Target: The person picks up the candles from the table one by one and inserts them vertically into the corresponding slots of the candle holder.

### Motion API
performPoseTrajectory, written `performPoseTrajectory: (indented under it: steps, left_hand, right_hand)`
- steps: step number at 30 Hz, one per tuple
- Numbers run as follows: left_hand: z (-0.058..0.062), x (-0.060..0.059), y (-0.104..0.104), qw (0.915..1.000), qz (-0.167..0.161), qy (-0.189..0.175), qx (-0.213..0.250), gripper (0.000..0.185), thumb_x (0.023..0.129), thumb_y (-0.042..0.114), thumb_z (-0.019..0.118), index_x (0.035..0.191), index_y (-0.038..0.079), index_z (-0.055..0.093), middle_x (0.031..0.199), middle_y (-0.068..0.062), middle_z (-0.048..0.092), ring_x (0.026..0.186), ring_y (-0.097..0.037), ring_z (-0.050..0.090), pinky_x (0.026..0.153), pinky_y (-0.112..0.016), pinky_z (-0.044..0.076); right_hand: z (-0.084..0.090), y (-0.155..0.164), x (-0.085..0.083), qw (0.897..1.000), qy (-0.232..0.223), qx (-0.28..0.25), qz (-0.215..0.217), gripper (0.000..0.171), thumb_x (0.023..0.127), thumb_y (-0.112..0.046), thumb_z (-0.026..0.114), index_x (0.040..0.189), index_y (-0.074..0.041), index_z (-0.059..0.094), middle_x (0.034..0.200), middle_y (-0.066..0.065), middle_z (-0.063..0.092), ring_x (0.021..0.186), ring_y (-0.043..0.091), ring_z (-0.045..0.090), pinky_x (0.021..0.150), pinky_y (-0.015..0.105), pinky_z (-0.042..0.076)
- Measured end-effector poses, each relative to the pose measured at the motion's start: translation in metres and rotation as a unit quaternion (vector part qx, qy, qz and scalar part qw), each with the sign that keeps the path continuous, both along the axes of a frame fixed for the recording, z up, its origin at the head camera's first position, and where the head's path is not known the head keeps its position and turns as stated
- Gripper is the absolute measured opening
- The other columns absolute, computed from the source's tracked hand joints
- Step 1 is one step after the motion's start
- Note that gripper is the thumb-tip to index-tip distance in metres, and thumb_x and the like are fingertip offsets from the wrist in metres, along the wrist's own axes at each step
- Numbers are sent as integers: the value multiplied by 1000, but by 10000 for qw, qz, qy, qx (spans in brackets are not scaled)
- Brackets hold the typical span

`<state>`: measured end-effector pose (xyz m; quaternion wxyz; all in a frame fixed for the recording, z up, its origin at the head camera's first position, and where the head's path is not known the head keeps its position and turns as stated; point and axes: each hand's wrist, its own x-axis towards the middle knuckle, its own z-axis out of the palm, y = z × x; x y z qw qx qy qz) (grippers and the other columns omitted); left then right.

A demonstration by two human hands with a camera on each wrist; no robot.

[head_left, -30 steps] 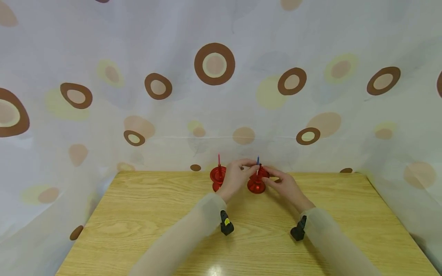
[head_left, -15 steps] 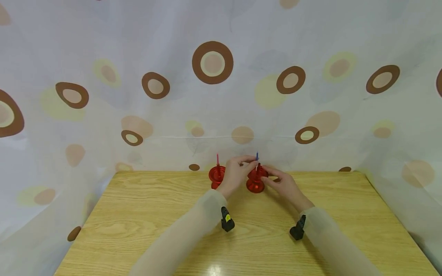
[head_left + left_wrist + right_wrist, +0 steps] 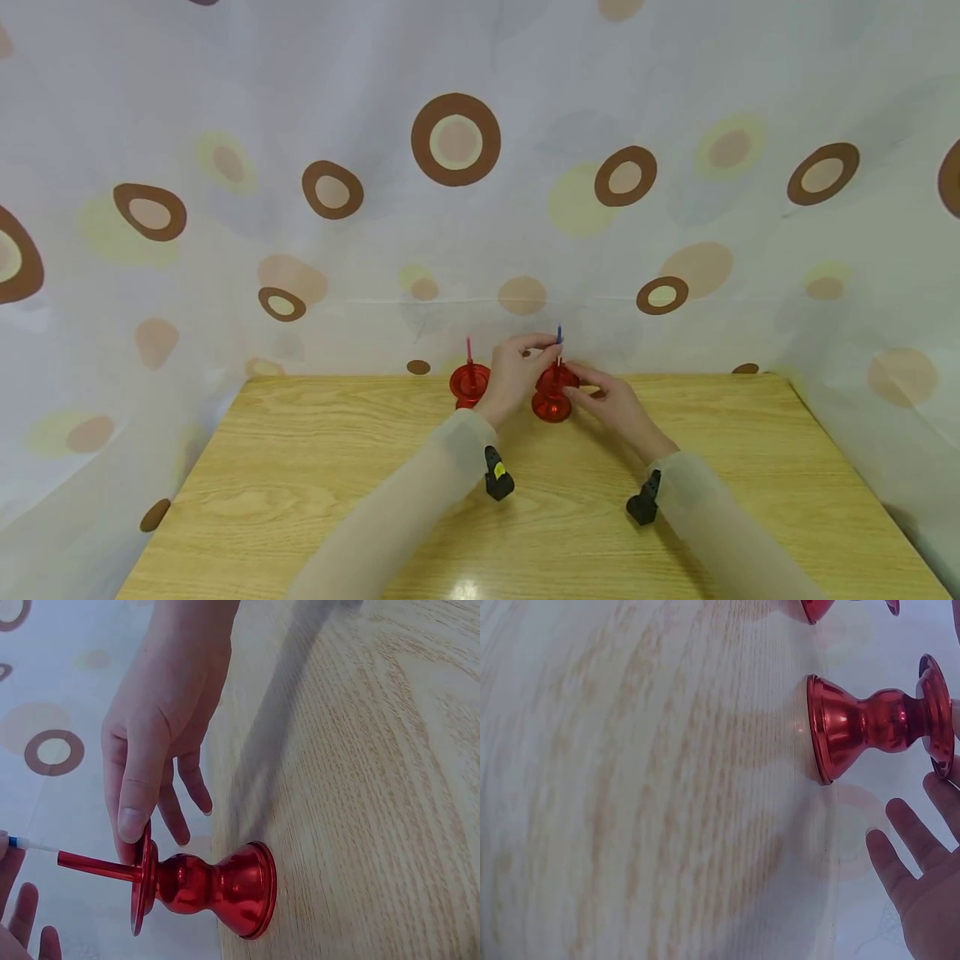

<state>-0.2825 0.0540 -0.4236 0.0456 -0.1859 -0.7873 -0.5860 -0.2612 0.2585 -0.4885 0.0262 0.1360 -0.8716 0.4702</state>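
Note:
Between the thumb and fingertips of my left hand (image 3: 517, 375) is a thin blue candle (image 3: 558, 332), upright in the head view. Its slender white lower end (image 3: 37, 846) reaches the mouth of the tube on a shiny red candlestick (image 3: 184, 883); whether they touch I cannot tell. My right hand (image 3: 611, 400) pinches the rim of that candlestick's saucer, thumb on top. The other right fingers (image 3: 907, 836) are spread apart from it. A second red candlestick (image 3: 468, 382) stands to the left, partly behind my left wrist, with a pink candle (image 3: 469, 348) upright in it.
Both candlesticks stand near the back edge of a wooden table (image 3: 315, 467). A pale curtain (image 3: 390, 242) with brown rings hangs right behind that edge. Black wrist cameras, the left one (image 3: 498, 473) and the right one (image 3: 643, 500), sit below the cuffs.
My left hand has risen slightly with the blue candle, and its pale lower end now shows above the tube. My right hand stays at the saucer. The head view has shifted a little.

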Motion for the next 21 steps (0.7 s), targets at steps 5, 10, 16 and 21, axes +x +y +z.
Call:
performPoseTrajectory:
  steps: [5,10,16,21]
  left_hand:
    - [1,-2,2,10000,25,16,-34,23,101,22,72,118,10,80,119,2,77,119,-16,63,106,-36,50]
    - [1,-4,4,10000,73,45,3,24,101,22,72,119,8,80,119,1,77,118,-16,63,105,-36,50]
    - [1,-5,5,9999,117,51,-2,25,101,22,71,120,8,79,120,2,77,118,-17,62,104,-37,50]
    - [1,-5,5,9999,110,52,36,25,101,22,71,120,8,79,120,2,77,119,-18,63,105,-39,50]
  right_hand:
    - [-1,0,1,10000,28,-4,-16,53,103,-26,69,151,-10,56,155,14,52,136,37,55,91,35,57]
    - [-1,-1,1,10000,47,-22,-28,52,103,-25,69,151,-9,57,154,15,53,134,37,56,90,34,57]
    - [-1,-1,1,10000,36,-4,-71,52,102,-26,70,150,-9,57,154,16,54,129,38,60,89,35,58]
    - [-2,-1,1,9999,35,37,-111,52,102,-27,70,150,-10,57,154,15,54,129,38,60,90,39,58]
